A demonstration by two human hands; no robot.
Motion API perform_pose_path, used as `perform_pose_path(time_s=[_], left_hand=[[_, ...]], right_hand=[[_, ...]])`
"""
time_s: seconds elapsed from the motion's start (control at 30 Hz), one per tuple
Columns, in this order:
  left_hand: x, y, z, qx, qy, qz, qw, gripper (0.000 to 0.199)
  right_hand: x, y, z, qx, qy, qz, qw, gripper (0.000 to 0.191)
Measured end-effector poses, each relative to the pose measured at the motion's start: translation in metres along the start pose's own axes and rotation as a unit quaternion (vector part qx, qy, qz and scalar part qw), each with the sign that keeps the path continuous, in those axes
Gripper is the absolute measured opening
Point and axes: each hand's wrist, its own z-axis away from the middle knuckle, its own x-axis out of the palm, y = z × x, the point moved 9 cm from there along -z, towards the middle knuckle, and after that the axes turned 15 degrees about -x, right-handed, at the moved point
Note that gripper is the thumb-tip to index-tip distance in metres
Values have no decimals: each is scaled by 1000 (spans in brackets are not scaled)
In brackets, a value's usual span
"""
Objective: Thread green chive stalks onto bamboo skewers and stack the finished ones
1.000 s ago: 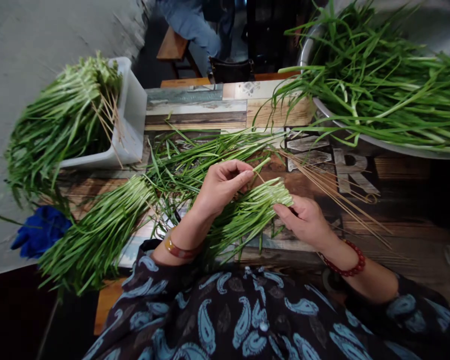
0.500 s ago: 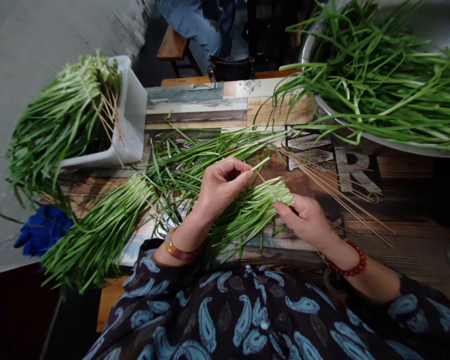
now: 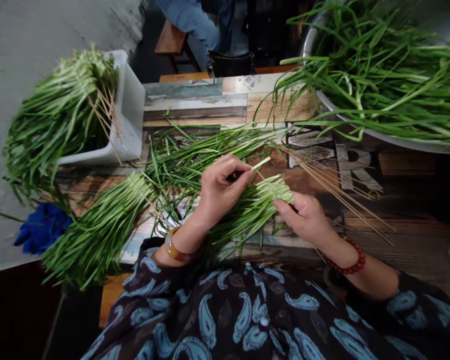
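Note:
My left hand [image 3: 225, 187] pinches the pale end of a single garlic chive stalk [image 3: 261, 163] between thumb and forefinger. Just below it, a skewered row of garlic chives [image 3: 258, 205] lies with its white ends toward the right, and my right hand [image 3: 303, 212] grips it there. The thin tip of a bamboo skewer pokes out of the row near the pinched stalk; the rest of that skewer is hidden among the stems. Loose garlic chives [image 3: 210, 155] lie on the table beyond my left hand. Another gathered row of chives [image 3: 108, 220] rests to the left.
Bare bamboo skewers [image 3: 345, 200] lie fanned out at right. A white plastic bin [image 3: 131, 107] piled with skewered chives stands at back left, near a blue cloth-like item [image 3: 43, 227]. A metal basin [image 3: 328, 102] heaped with chives occupies the back right. Someone's denim-clad legs [image 3: 195, 22] show beyond the table.
My hands keep almost the same pose, still on the stalk and the row. The view has shifted very slightly.

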Motion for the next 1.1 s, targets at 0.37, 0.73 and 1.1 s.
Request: perform_pose_path(time_s=[0.37,0.73,1.1], left_hand=[[10,6,10,83,18,-107,991,10],[26,-21,1,-113,-173,31,978,25],[32,-24,5,-137,-196,-14,971,27]], right_hand=[[1,-1,-2,14,16,6,1000,37],[3,3,-7,6,-14,-40,999,37],[1,4,-9,5,-10,6,1000,36]])
